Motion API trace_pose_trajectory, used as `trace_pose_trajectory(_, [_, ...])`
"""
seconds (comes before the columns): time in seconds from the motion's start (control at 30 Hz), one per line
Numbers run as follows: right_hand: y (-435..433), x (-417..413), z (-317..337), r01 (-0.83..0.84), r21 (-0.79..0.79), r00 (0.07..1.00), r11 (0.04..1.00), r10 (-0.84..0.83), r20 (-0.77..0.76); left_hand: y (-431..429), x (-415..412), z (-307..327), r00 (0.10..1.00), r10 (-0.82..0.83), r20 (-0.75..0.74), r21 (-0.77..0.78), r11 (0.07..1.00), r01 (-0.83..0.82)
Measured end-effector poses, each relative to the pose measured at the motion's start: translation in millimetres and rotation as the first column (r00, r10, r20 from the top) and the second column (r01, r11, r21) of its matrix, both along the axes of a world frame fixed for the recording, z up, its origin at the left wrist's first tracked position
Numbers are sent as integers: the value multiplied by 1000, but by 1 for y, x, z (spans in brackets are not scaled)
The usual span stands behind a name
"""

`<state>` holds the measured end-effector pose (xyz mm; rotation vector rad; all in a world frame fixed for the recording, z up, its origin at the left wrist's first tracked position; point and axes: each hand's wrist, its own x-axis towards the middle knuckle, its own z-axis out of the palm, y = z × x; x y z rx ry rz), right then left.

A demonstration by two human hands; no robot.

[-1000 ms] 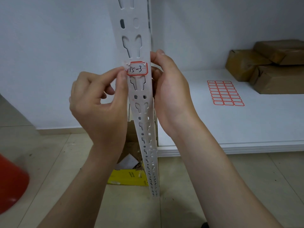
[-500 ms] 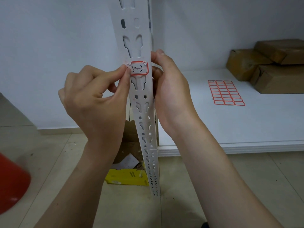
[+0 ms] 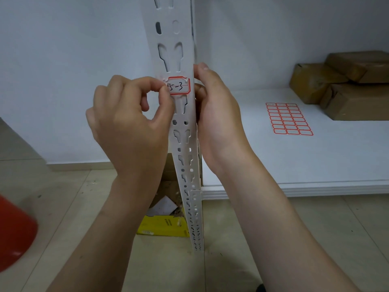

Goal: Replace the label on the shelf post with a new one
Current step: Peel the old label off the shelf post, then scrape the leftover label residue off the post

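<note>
A white perforated shelf post (image 3: 182,49) runs down the middle of the view. A red-bordered label (image 3: 180,86) with handwritten "15-3" is stuck on it, with torn white paper bits at its top and left edges. My left hand (image 3: 130,123) pinches at the label's left edge with thumb and forefinger. Wrapped around the post's right side beside the label, my right hand (image 3: 219,119) has its thumb tip at the label's upper right. A sheet of blank red-bordered labels (image 3: 289,119) lies on the white shelf board (image 3: 315,165) to the right.
Brown cardboard boxes (image 3: 347,85) sit at the back right of the shelf. On the tiled floor behind the post lies a yellow box (image 3: 164,225) with paper scraps and an open carton. A red object (image 3: 12,230) fills the lower left corner.
My left hand has shifted right and curled tighter, its fingertips now covering the label's left edge. The right hand and post have stayed put.
</note>
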<state>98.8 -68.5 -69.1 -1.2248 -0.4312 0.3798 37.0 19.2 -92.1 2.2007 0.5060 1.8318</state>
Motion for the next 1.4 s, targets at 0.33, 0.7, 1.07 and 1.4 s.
trace_pose_trajectory(0.33, [-2,9,-4,3,98,998,995,3,-62,-35,5,2,956,-290,50,-160,942,294])
trace_pose_trajectory(0.7, [-18,15,-27,472,160,542,867,-428,723,-6,-4,20,900,-329,285,-527,731,434])
trace_pose_trajectory(1.07, [-18,11,-24,612,250,233,750,-473,850,-11,-4,24,765,-626,153,-672,502,544])
trace_pose_trajectory(1.4, [-19,4,-18,643,197,246,740,-443,862,-11,-3,24,747,-640,177,-666,481,570])
